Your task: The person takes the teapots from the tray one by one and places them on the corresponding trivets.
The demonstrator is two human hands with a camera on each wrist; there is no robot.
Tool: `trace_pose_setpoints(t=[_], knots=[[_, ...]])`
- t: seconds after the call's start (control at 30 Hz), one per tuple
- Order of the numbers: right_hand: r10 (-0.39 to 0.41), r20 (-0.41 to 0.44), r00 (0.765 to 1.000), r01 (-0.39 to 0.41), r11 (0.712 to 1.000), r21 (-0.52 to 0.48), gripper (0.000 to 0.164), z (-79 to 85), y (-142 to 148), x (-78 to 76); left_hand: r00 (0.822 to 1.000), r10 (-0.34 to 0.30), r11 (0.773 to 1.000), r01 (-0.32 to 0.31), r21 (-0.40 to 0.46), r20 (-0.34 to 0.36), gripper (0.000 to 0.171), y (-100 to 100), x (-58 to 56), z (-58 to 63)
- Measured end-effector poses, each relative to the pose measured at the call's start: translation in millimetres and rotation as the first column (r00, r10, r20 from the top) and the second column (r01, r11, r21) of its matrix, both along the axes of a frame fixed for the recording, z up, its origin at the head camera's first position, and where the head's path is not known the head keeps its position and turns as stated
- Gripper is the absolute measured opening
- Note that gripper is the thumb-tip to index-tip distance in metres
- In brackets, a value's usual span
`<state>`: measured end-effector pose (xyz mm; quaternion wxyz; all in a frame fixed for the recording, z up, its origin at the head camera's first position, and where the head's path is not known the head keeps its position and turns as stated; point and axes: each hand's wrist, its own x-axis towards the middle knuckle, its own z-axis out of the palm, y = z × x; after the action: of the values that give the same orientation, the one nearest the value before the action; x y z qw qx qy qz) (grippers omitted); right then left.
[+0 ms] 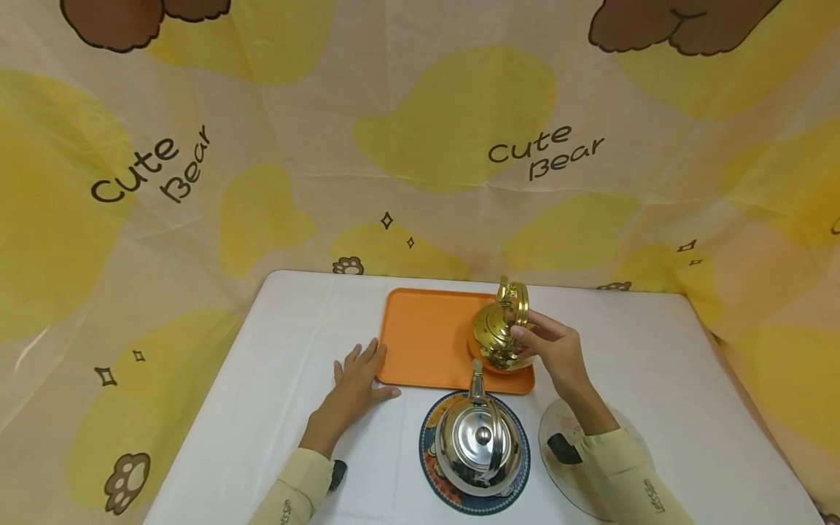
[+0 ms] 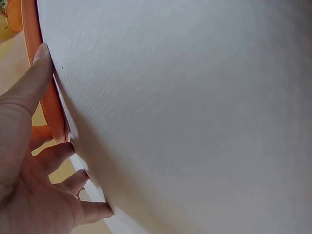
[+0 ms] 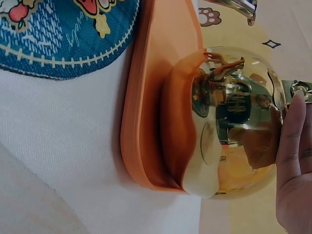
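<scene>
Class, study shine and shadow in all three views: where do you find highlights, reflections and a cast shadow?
Head view: bright highlights on the silver kettle; left wrist view: a soft shadow beside the left hand, on a cloth that looks grey and darkens toward the upper right corner; right wrist view: the gold kettle mirrors the orange of the tray.

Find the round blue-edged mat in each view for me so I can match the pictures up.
Head: just right of centre near the bottom, with the silver kettle on the mat.
Left wrist: not in this picture.
Right wrist: top left corner, partly cut off by the picture's edges.
Shared landmark: the orange tray, above the mat in head, at the left edge in left wrist, right of the mat in right wrist.
</scene>
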<state>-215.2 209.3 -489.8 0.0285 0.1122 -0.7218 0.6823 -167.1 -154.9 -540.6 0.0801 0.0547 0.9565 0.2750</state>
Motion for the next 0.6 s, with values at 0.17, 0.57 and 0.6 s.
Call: trace_pose_setpoints(t=[0.17,0.57,0.6], knots=[[-0.005,0.007,1.0,0.005,1.0,-0.005,0.043,0.8,2.7,1.5,1.0,-0.004,1.0,0.004,0.005,-0.008,0.093,-0.9,0.1,0.8],[-0.003,-0.006,1.0,0.003,1.0,0.029,0.043,8.6,6.9,5.9,1.0,-0.001,1.0,0.001,0.021,0.008,0.093,-0.7,0.3,2.2],[-0.003,-0.012,1.0,0.003,1.0,0.03,0.043,9.6,7.2,6.2,1.0,0.0,1.0,0.0,0.024,0.011,0.094,-0.6,0.3,2.4]])
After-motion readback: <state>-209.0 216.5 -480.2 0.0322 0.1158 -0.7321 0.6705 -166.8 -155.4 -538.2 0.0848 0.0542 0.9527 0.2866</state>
